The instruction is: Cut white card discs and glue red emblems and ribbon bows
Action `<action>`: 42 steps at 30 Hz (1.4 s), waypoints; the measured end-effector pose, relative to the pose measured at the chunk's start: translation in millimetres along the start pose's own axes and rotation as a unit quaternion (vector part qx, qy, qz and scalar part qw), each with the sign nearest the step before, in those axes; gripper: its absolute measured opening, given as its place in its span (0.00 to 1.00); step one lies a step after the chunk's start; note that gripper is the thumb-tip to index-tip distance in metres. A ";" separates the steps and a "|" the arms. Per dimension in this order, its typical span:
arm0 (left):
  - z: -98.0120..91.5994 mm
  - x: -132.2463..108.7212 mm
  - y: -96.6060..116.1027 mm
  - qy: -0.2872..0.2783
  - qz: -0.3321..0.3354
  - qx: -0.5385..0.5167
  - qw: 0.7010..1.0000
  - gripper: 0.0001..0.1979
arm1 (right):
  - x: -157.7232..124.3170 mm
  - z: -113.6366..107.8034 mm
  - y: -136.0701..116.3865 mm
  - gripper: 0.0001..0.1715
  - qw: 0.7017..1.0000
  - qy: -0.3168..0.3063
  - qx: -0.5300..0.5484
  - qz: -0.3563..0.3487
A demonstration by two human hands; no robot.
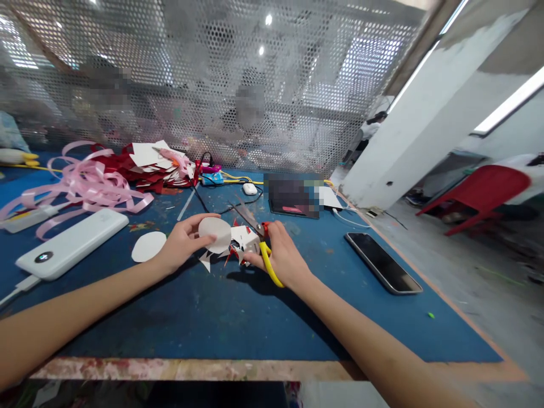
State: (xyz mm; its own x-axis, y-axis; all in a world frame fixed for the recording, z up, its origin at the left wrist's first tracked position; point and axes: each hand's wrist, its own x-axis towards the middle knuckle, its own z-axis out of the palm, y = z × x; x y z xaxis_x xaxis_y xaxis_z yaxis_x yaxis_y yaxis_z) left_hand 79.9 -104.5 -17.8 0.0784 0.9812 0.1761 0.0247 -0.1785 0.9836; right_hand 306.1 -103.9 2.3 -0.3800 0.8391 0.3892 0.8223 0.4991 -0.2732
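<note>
Between thumb and fingers, my left hand (185, 242) pinches a round white paper disc (216, 233) just above the table. My right hand (284, 255) grips scissors (268, 263) with yellow and red handles, and their blades point up and to the left, spread apart. Beneath and between both hands lie white and red paper scraps (242, 241); whether my right fingers touch them I cannot tell. A second white paper disc (148, 246) rests on the table left of my left hand.
Pink ribbon (85, 178) and a white power bank (72, 243) lie at the left. Behind is a pile of red and white paper (159, 164). A phone (382, 262) lies at the right, a dark tablet (293, 196) farther back. Perforated metal sheet (204, 73) borders the blue table (212, 328).
</note>
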 end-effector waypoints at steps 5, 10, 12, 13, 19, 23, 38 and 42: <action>3.7 -2.0 -2.1 -0.010 -0.045 -0.018 0.999 0.18 | -2.4 1.1 -1.4 0.28 0.998 0.016 0.042 -0.036; 5.4 -4.1 0.8 0.001 -0.033 -0.010 0.999 0.13 | -4.3 -0.8 -7.3 0.26 0.999 -0.032 -0.020 -0.030; 5.2 -4.5 1.5 0.007 -0.031 0.002 0.999 0.14 | -4.9 -1.0 -9.6 0.27 0.998 -0.044 -0.047 -0.028; 5.0 -4.5 1.5 0.008 -0.033 0.007 0.999 0.14 | -5.2 -0.9 -10.5 0.28 0.997 -0.046 -0.055 -0.028; 4.3 -3.5 -1.2 0.007 -0.040 0.017 0.999 0.16 | -6.1 -1.2 -13.4 0.29 0.995 -0.050 -0.082 -0.017; 4.0 -3.4 -0.3 0.005 -0.042 0.018 0.999 0.13 | -6.3 -3.2 -15.4 0.32 0.992 -0.069 -0.107 -0.006; -0.9 1.7 3.0 -0.037 -0.028 0.016 0.999 0.10 | -4.7 -5.9 -11.1 0.36 0.981 -0.073 -0.177 -0.006; -2.6 3.5 5.0 -0.051 -0.032 0.024 0.998 0.08 | -4.5 -5.4 -11.0 0.37 0.981 -0.066 -0.183 -0.005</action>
State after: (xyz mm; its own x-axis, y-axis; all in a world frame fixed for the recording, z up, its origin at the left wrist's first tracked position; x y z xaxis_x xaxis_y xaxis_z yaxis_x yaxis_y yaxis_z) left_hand 77.7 -101.8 -12.2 0.1761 0.9787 0.1057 0.0798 -0.1212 0.9894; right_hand 301.1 -114.3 8.3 -0.4205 0.8672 0.2668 0.9060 0.4170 0.0728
